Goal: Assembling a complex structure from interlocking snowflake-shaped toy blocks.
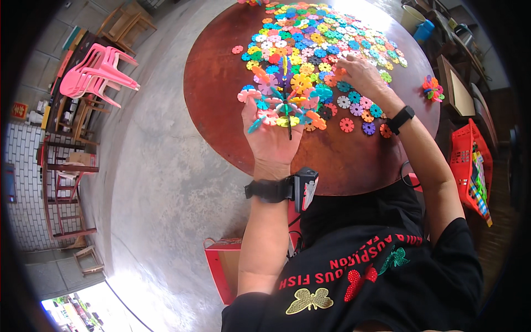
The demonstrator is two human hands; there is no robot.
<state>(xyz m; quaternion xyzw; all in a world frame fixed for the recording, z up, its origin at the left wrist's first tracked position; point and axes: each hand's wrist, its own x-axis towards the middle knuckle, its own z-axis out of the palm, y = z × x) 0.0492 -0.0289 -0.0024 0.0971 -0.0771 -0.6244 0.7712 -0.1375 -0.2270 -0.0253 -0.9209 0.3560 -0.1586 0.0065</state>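
My left hand (pixel 269 138), palm up, holds a cluster of interlocked plastic flower discs (pixel 286 104). The discs stick out at many angles, in orange, pink, teal, yellow and purple, and one dark disc stands edge-on toward me. My right hand (pixel 362 77) rests over the right side of a large pile of loose flower discs (pixel 318 39), its fingers bent down together among them. An orange disc lies at its fingertips, but whether they grip it is hard to see. Below that hand, several loose discs (pixel 347 125) lie spread flat on the brown round table (pixel 221 83).
Another joined flower-disc piece (pixel 432 88) sits at the table's right edge. A red basket (pixel 470 166) with colourful items stands to the right, beside wooden furniture. Stacked pink plastic chairs (pixel 97 74) are at far left. A red box (pixel 221 265) is by my left arm.
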